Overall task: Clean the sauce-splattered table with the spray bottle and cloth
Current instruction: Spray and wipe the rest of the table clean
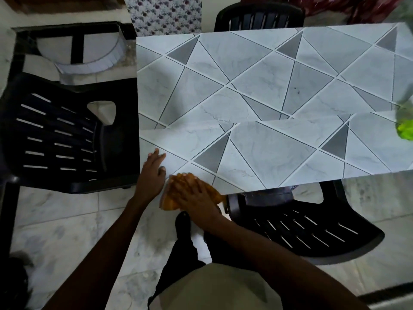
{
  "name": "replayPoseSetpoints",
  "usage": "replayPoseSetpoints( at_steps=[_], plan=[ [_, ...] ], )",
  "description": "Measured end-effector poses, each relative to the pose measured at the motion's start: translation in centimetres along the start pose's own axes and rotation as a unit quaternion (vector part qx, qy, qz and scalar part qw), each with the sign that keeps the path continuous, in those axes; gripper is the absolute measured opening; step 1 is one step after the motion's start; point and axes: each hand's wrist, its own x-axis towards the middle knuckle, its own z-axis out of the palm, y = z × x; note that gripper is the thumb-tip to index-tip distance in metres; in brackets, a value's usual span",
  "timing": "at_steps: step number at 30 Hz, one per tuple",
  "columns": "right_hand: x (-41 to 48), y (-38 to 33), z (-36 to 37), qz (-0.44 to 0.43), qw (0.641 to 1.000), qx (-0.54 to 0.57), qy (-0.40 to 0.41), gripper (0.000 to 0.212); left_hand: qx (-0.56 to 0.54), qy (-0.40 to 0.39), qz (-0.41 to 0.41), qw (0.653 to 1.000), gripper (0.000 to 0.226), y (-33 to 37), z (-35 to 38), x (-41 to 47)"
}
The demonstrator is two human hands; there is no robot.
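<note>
Now the right hand (pixel 193 194) presses straight fingers flat on the orange cloth (pixel 168 199), fingertips aimed left at the left hand (pixel 154 167), which lies open and empty on the table's (pixel 257 148) near corner. The cloth is bunched, longer along the near edge. Dark specks (pixel 296 89) dot mid-table. A blurred green bottle (pixel 405 128) sits far right. Black chairs (pixel 67 135) stand around on pale floor tiles (pixel 67 231).

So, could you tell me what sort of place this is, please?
Probably a home dining area: a table with a geometric-patterned top, black plastic chairs around it, and a marbled tile floor.
</note>
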Motion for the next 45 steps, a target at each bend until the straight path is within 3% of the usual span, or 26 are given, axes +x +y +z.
replayPoseSetpoints(
  at_steps=[3, 7, 10, 14, 19, 22, 27, 31, 34, 37, 40, 42, 45],
  plan=[
    [2.2, -2.5, -0.8, -0.039, 0.999, 0.000, 0.005, 0.058, 0.003, -0.010, 0.009, 1.000, 0.047, -0.2, -0.4, 0.2],
    [0.0, 0.9, 0.4, -0.075, 0.996, -0.035, 0.024, 0.053, 0.016, -0.013, 0.039, 0.999, 0.047, -0.9, -1.0, 0.2],
    [-5.6, 6.3, 0.2, 0.043, 0.998, 0.027, 0.032, 0.074, 0.014, -0.017, 0.038, 0.999, 0.049, -1.1, -1.1, 0.0],
    [-12.2, 12.6, -1.8, 0.197, 0.968, 0.147, 0.057, 0.063, 0.018, -0.027, 0.030, 0.999, 0.050, -0.9, -1.2, -0.1],
    [-9.0, 10.5, -0.7, 0.300, 0.924, 0.207, 0.117, 0.055, -0.020, -0.031, 0.029, 0.999, 0.046, -1.5, -2.2, 0.4],
    [-5.0, 5.3, -0.3, 0.280, 0.925, 0.213, 0.143, 0.053, -0.044, -0.030, 0.031, 0.998, 0.047, -2.0, -3.2, 0.5],
    [1.1, -4.9, -0.6, 0.081, 0.967, 0.223, 0.089, 0.055, -0.046, -0.056, 0.052, 0.996, 0.048, -2.2, -3.9, 0.7],
    [1.5, -5.6, -0.7, 0.011, 0.951, 0.292, 0.101, 0.050, -0.043, -0.070, 0.053, 0.995, 0.048, -2.3, -4.1, 0.7],
    [-1.1, -2.6, -1.4, 0.052, 0.935, 0.334, 0.107, 0.051, -0.035, -0.077, 0.059, 0.995, 0.049, -2.5, -4.2, 0.8],
    [-4.4, 1.2, -1.7, 0.186, 0.917, 0.320, 0.151, 0.059, -0.039, -0.083, 0.060, 0.994, 0.050, -2.9, -4.5, 0.6],
    [-5.4, 3.4, -1.9, 0.314, 0.869, 0.329, 0.196, 0.060, -0.038, -0.083, 0.067, 0.994, 0.052, -3.2, -4.5, 0.2],
    [-4.3, 2.3, -2.2, 0.318, 0.865, 0.318, 0.223, 0.059, -0.037, -0.082, 0.068, 0.994, 0.052, -3.1, -4.4, 0.0],
    [-1.8, -2.0, -2.0, 0.215, 0.897, 0.328, 0.206, 0.059, -0.039, -0.081, 0.068, 0.994, 0.053, -2.7, -4.3, -0.2]
  ],
)
